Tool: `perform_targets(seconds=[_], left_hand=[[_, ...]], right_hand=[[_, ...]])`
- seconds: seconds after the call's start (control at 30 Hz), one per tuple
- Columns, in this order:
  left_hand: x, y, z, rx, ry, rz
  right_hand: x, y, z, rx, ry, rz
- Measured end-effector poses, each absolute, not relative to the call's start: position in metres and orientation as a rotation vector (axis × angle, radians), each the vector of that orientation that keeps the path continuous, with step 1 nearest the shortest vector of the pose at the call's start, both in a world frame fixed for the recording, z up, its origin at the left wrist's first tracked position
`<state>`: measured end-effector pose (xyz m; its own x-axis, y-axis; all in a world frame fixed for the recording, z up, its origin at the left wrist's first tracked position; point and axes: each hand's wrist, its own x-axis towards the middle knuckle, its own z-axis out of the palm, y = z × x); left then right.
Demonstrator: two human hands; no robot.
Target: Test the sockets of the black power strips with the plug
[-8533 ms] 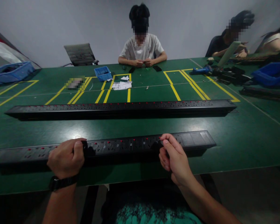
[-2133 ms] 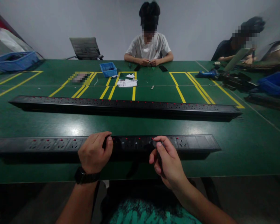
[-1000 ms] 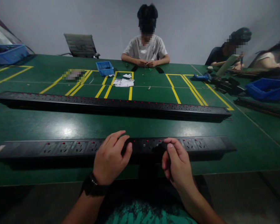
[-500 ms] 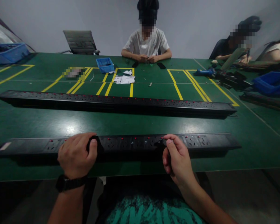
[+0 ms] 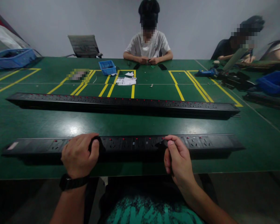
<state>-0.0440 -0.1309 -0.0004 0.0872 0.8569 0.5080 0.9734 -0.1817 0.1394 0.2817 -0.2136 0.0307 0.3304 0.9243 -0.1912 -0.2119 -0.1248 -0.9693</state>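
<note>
A long black power strip (image 5: 140,143) lies across the green table right in front of me, with sockets, small red lights and white number labels along its top. My left hand (image 5: 80,154) is curled over the strip left of its middle, thumb toward the middle. My right hand (image 5: 177,154) is closed in a pinch, thumb and forefinger at the strip's top face beside a red light. Whatever lies between those fingertips is dark and too small to name. A second black power strip (image 5: 126,104) lies farther back, roughly parallel to the first.
Beyond the strips stand a small blue bin (image 5: 107,67) and white paper scraps (image 5: 126,81). Larger blue bins are at the far left (image 5: 12,59) and right (image 5: 274,83). A blue-handled tool (image 5: 206,73) lies back right. A co-worker (image 5: 148,46) sits opposite; others sit right.
The whole view has shifted slightly, so most things appear a little farther right. Both hands keep their places on the near power strip, with the right pinch almost unchanged.
</note>
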Motion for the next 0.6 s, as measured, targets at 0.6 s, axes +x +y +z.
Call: perform_targets(seconds=[0.6], left_hand=[[-0.079,-0.160,0.016,-2.443,-1.440,-0.602]], right_hand=[[0.285,-0.212,0.034,-1.264,-0.632,1.230]])
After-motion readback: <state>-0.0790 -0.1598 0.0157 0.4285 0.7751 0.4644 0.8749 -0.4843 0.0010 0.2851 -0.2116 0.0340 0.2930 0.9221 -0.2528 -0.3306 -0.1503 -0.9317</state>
